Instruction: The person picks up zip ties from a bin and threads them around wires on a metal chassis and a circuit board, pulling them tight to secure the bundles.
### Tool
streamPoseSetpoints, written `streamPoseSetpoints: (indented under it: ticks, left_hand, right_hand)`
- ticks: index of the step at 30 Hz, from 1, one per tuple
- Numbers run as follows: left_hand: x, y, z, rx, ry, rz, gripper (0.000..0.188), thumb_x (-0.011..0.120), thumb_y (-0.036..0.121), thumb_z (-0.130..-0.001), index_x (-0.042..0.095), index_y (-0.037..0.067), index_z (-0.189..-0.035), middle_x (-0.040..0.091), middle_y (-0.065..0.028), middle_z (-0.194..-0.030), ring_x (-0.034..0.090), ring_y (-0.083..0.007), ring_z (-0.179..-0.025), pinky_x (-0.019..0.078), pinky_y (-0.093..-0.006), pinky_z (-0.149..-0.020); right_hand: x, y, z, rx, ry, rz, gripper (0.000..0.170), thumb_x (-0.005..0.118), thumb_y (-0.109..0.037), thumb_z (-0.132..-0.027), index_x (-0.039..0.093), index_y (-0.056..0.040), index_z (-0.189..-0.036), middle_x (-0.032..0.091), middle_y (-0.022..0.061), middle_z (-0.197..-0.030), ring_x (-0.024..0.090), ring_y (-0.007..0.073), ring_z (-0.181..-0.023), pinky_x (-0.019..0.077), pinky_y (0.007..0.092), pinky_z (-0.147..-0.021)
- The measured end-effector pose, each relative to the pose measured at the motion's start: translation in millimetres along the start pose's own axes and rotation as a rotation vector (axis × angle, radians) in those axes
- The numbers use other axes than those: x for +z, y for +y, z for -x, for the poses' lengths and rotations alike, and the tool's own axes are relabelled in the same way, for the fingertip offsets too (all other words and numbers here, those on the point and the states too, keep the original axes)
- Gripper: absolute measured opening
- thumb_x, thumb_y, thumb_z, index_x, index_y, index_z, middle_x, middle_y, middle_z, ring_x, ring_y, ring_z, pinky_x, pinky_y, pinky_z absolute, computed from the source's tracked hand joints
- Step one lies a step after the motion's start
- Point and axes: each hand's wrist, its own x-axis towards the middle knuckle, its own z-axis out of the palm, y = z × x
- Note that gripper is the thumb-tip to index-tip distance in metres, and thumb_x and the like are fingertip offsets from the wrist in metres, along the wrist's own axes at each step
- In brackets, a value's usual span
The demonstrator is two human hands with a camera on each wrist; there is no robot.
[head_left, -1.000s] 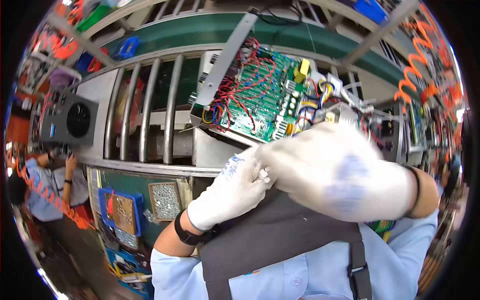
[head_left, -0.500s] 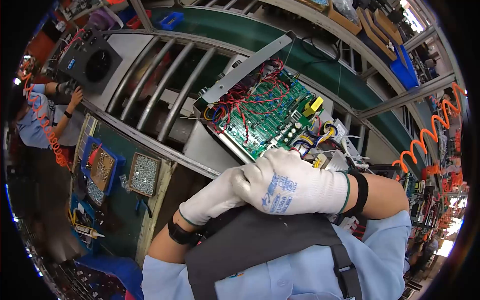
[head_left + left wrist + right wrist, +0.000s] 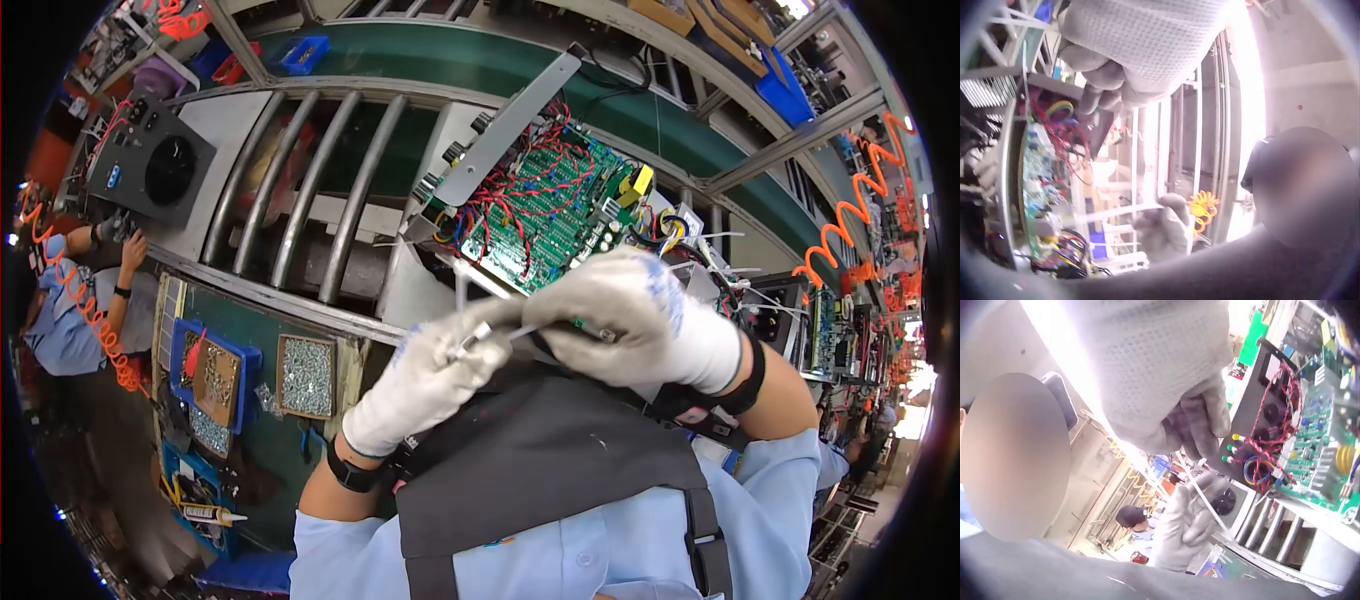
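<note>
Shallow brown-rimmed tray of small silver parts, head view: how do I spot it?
Find the steel rollers, then the green bench below. The tray lies there, right of the blue plastic bin; only it pairs a brown rim with silver parts.

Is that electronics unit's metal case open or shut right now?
Open: the green circuit board and twisted red wires show from above, with no cover over them.

A thin white strip (image 3: pixel 1217 519), probably a cable tie though blur makes this uncertain, is held slantwise in the air between the left hand (image 3: pixel 430 375) and right hand (image 3: pixel 640 325), its visible length nearly straight.
</note>
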Motion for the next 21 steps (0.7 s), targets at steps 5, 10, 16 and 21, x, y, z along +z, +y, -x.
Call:
streamPoseSetpoints:
  ticks: [5,10,16,21]
  left_hand:
    - [-23,-30,7,-0.081,0.242,-0.070,0.014,0.052,0.011,-0.092,0.059,-0.001,-0.096,0.060,-0.0020,-0.084,0.050,-0.0034,-0.071,0.0374,-0.0185,-0.062]
    - [-45,-59,-18,0.452,0.512,-0.920,0.022,0.051,0.010,-0.093,0.060,-0.005,-0.107,0.060,-0.0229,-0.114,0.061,-0.0282,-0.096,0.0475,-0.0360,-0.081]
    - [-25,-63,-35,0.386,0.534,-0.841,0.019,0.054,0.007,-0.088,0.063,-0.002,-0.102,0.056,-0.0245,-0.123,0.061,-0.0352,-0.102,0.0494,-0.0376,-0.086]
    - [-13,-63,-44,0.467,0.539,-0.690,0.025,0.052,0.014,-0.095,0.060,-0.004,-0.110,0.062,-0.0215,-0.112,0.062,-0.0245,-0.097,0.0484,-0.0325,-0.083]
  right_hand:
    - [21,26,-1,0.149,0.285,0.161,0.023,0.059,-0.009,-0.082,0.064,-0.0016,-0.103,0.064,0.0178,-0.082,0.065,0.0342,-0.076,0.0513,0.0389,-0.066]
    - [28,53,-18,0.283,-0.038,0.328,0.022,0.055,-0.014,-0.085,0.064,-0.0011,-0.100,0.064,0.0188,-0.083,0.065,0.0355,-0.079,0.0519,0.0417,-0.071]
    - [38,48,-31,0.298,-0.273,0.373,0.022,0.055,-0.013,-0.086,0.059,0.0022,-0.102,0.063,0.0191,-0.081,0.064,0.0345,-0.074,0.0498,0.0434,-0.063]
    - [38,76,-39,0.372,-0.165,-0.093,0.035,0.051,-0.016,-0.090,0.053,0.0067,-0.116,0.065,0.0155,-0.082,0.064,0.0183,-0.066,0.0506,0.0361,-0.061]
